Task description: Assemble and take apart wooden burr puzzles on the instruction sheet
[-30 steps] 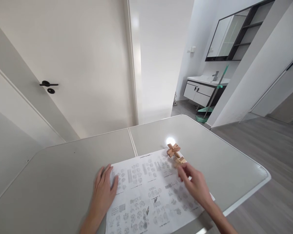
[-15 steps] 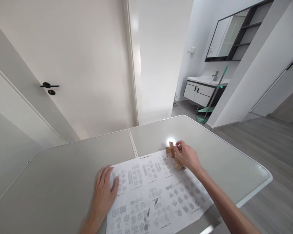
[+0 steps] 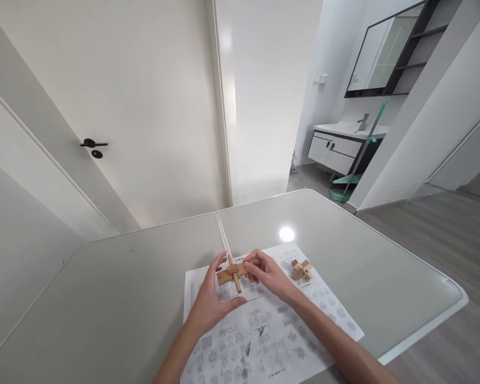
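Observation:
A cross-shaped wooden puzzle [image 3: 232, 270], made of a flat bar with a thin round rod across it, is lifted a little above the printed sheet [image 3: 278, 368]. My right hand [image 3: 266, 271] pinches the right end of its flat bar between thumb and fingers. Around the puzzle's left side, my left hand [image 3: 214, 298] is open, thumb and fingers wide apart; whether a fingertip touches the wood I cannot tell. Another wooden puzzle [image 3: 302, 271], a chunky knot of interlocked blocks with dark marks, sits on the sheet to the right of my right hand.
The sheet with rows of small puzzle diagrams lies on a pale glossy table [image 3: 104, 309] with a seam across it. Beyond the table stand a closed door [image 3: 156, 106] and a white wall. A washbasin cabinet [image 3: 336, 149] and a green dustpan [image 3: 340, 194] are at the back right.
The cross-shaped puzzle has come from the sheet's far right edge to its upper middle in my right hand. My left hand has lifted off the sheet's left edge and moved to the puzzle.

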Demonstrator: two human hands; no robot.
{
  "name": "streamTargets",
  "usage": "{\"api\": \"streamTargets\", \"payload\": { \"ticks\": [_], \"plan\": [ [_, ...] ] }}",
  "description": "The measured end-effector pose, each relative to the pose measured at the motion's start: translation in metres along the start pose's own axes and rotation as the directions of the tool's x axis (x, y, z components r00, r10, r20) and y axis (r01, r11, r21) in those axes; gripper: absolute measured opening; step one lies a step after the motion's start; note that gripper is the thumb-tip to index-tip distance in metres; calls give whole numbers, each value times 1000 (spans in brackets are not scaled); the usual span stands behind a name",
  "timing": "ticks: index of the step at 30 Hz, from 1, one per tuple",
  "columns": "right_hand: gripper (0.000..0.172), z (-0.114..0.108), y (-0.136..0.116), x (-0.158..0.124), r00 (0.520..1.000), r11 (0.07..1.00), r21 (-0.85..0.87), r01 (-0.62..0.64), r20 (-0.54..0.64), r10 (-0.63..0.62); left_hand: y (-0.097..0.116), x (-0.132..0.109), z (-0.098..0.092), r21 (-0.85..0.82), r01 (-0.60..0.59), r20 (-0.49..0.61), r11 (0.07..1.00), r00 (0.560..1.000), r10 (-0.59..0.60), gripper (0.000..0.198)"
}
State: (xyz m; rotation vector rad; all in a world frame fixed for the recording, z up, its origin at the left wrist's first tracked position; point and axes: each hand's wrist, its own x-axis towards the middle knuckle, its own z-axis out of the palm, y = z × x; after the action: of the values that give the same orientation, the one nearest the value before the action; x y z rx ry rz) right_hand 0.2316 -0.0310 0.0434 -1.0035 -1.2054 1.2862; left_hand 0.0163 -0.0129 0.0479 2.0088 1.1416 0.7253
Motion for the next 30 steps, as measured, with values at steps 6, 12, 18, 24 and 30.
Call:
{"api": "streamTargets", "payload": {
  "ticks": [6,12,18,24,30],
  "plan": [
    [45,2,22,0,992,995,87,-53,119,43,-14,-1,3,-81,-43,-13,996,999,42,85],
    [47,7,25,-4,990,991,126,-44,139,26,-16,-6,3,-82,-70,-45,994,997,67,83],
    [52,8,29,-3,989,989,142,-43,143,22,-19,-6,2,-96,-78,-43,992,996,74,89],
    [48,9,28,-5,995,993,115,-10,99,-2,-18,-7,5,-70,-67,-65,995,996,62,92],
    [46,12,24,-6,997,996,91,8,72,-14,-17,-8,7,-64,-74,-76,995,995,69,91]
  ]
}}
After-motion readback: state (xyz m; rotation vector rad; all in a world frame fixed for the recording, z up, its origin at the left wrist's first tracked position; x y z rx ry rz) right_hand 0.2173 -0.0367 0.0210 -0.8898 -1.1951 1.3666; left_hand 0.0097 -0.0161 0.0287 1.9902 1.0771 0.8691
